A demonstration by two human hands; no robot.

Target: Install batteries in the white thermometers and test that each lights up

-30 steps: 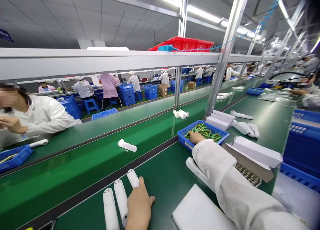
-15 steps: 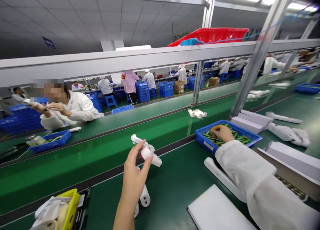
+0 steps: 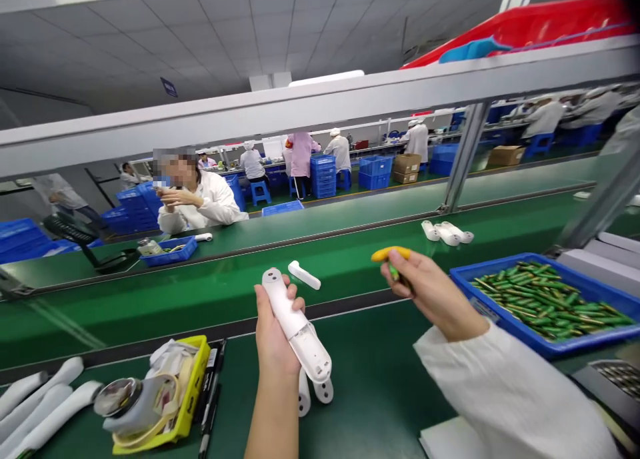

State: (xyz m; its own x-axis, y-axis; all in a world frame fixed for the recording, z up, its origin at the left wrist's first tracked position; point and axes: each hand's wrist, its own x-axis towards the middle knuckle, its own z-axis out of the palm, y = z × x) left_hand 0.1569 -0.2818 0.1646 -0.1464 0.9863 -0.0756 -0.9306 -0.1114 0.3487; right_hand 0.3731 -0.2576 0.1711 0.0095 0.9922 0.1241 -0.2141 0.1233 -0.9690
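My left hand (image 3: 283,332) is closed around a white handheld device (image 3: 287,306) with two dark round spots at its upper end and an uncovered compartment at its lower end. My right hand (image 3: 420,282), raised to the right of it, pinches a green battery (image 3: 394,272), mostly hidden by the fingers. Something yellow, like a finger cot (image 3: 390,254), covers its index finger. A blue tray (image 3: 463,272) of green batteries (image 3: 550,302) is right of that hand. Two more white devices (image 3: 324,391) lie partly behind my left hand.
A loose white piece (image 3: 305,275) and several white parts (image 3: 447,233) lie on the green belt (image 3: 230,292). A yellow basket (image 3: 193,386) of odds and ends stands at left, beside more white devices (image 3: 45,406). A co-worker (image 3: 205,196) sits across the belt.
My right hand has left the battery tray and come leftward with a green battery. The device in my left hand has turned, showing its compartment. The view has shifted left.
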